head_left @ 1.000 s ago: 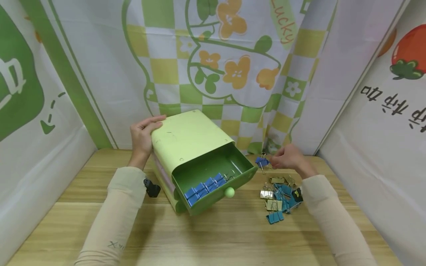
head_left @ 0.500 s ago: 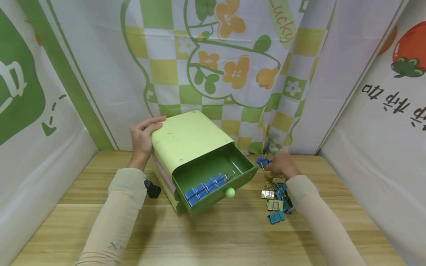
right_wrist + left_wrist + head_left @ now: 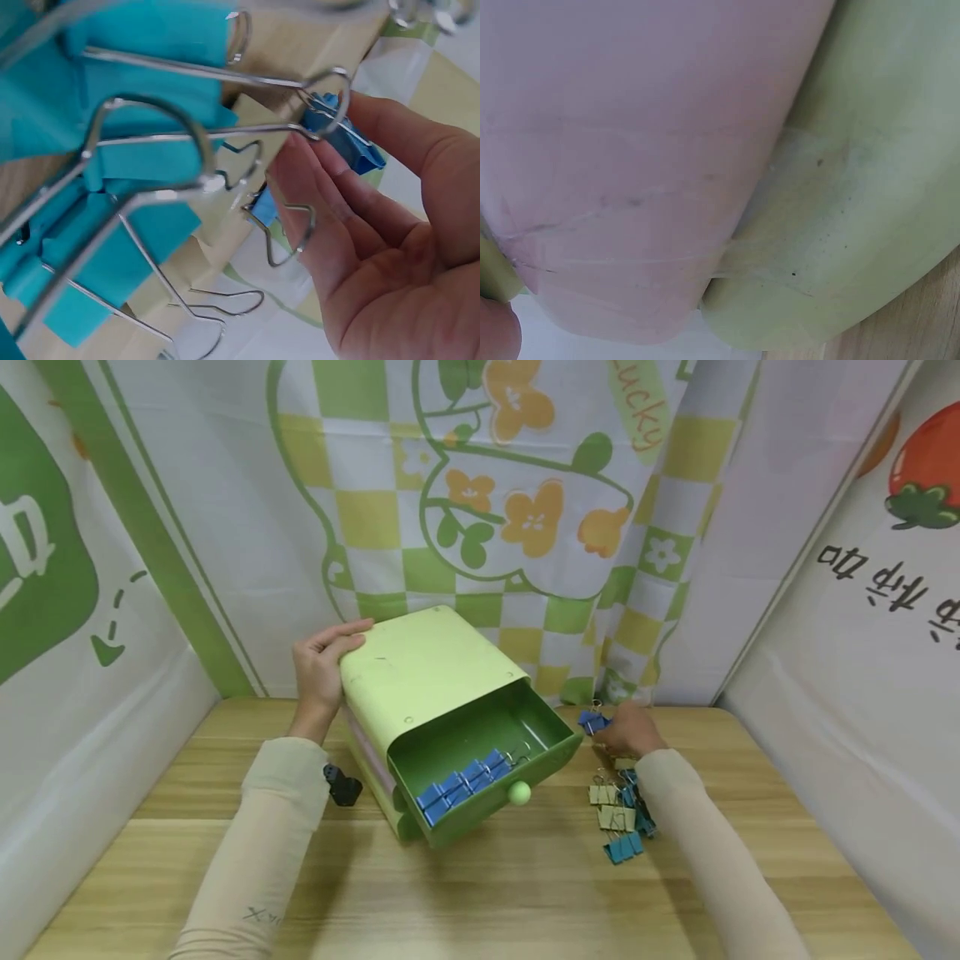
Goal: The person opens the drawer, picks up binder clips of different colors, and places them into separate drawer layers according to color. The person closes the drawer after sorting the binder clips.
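"The blue binder clip point(image 3: 349, 142): where is it seen?"

"At the fingertips of the right hand point(image 3: 632, 729), beyond the heap of teal clips point(image 3: 623, 847) and pale yellow clips point(image 3: 617, 817) on the table point(image 3: 510, 902). In the right wrist view it is pinched between thumb and fingers; whether it is lifted clear of the wood cannot be told."

"And how is the left hand point(image 3: 318, 668) employed?"

"The back left corner of the drawer unit point(image 3: 435, 672) is gripped by it, presumably so that the unit is steadied."

"Which step is judged to be in hand?"

"The picking up of one more blue clip, it would seem: a row of blue clips point(image 3: 461, 787) is already set inside the open green drawer point(image 3: 483, 812), along its front, while the other colours are found outside."

"What is called for next?"

"The clip should be raised over the drawer's front wall and laid near the row's right end, where bare floor is shown. Its wire handles could be snagged on neighbouring clips, so a clean upward lift is advised."
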`<state>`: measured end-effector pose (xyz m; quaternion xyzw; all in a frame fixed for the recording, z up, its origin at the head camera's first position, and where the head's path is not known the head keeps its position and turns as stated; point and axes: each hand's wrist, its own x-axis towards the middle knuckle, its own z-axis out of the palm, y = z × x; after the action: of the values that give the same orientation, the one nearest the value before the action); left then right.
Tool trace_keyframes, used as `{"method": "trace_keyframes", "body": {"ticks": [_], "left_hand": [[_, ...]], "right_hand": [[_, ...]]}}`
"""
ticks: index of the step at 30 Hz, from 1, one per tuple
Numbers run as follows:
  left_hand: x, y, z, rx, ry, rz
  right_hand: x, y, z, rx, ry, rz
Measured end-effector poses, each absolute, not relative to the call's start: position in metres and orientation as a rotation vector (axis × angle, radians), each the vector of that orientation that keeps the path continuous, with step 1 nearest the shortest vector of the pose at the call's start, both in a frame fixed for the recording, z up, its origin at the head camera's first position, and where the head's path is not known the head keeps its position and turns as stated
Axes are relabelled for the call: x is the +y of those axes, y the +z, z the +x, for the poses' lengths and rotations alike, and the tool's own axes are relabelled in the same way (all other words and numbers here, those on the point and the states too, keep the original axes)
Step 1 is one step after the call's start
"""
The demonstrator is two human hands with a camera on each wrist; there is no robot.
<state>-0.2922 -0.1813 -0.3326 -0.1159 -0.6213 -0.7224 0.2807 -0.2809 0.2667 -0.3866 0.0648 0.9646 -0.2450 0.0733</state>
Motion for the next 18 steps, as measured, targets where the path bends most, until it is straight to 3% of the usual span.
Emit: {"method": "trace_keyframes", "body": {"ticks": [18], "left_hand": [[-0.182, -0.333, -0.293, -1.644, -1.953, -0.340]], "right_hand": [[0.279, -0.400, -0.289, 2.933, -0.909, 0.161]]}}
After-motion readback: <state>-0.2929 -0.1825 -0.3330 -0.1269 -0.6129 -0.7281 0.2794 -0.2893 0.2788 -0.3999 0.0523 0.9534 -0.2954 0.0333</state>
